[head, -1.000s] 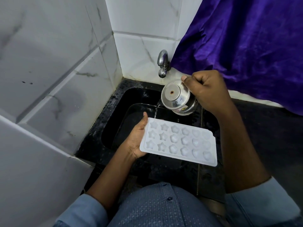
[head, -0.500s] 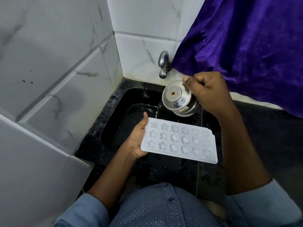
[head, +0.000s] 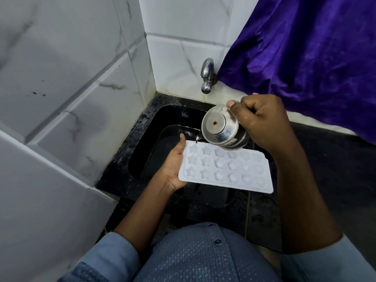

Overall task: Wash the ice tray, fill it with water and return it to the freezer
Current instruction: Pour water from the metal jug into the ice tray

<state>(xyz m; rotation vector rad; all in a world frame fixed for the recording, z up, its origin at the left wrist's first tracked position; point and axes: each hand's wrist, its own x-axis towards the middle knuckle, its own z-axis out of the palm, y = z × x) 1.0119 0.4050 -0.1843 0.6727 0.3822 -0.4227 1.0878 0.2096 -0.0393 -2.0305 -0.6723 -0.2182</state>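
Ice tray: the white plastic ice tray (head: 225, 169), with star, round and heart moulds, lies flat in the air over the near rim of the sink. Its long side runs from 9 to 3 o'clock.
Left hand: my left hand (head: 173, 165) grips the tray's short end at 9 o'clock. The thumb lies on top along that edge, pointing to 12, the palm is against the end, and the fingers are hidden beneath. The whole tray reaches out from this hand toward 3 o'clock.
Right hand: my right hand (head: 262, 121) is curled tight round the rim of a small shiny steel pot (head: 220, 129), at 1 o'clock from the tray's middle.
Pot: it is tipped on its side with its round base facing me, and it hangs over the tray's far long edge. I cannot tell whether the two touch.
Water: a thin stream of water (head: 196, 141) falls from the pot's 8 o'clock side into the far corner mould, just beside my left thumb tip.
Sink: the wet black stone sink (head: 146, 127) lies at 10 o'clock from the tray.
Tap: a chrome tap (head: 207, 78) sticks out of the white marble-veined tiles (head: 61, 78), at 12 o'clock from the pot.
Cloth: a purple shiny cloth (head: 305, 58) hangs at 2 o'clock, behind my right hand.
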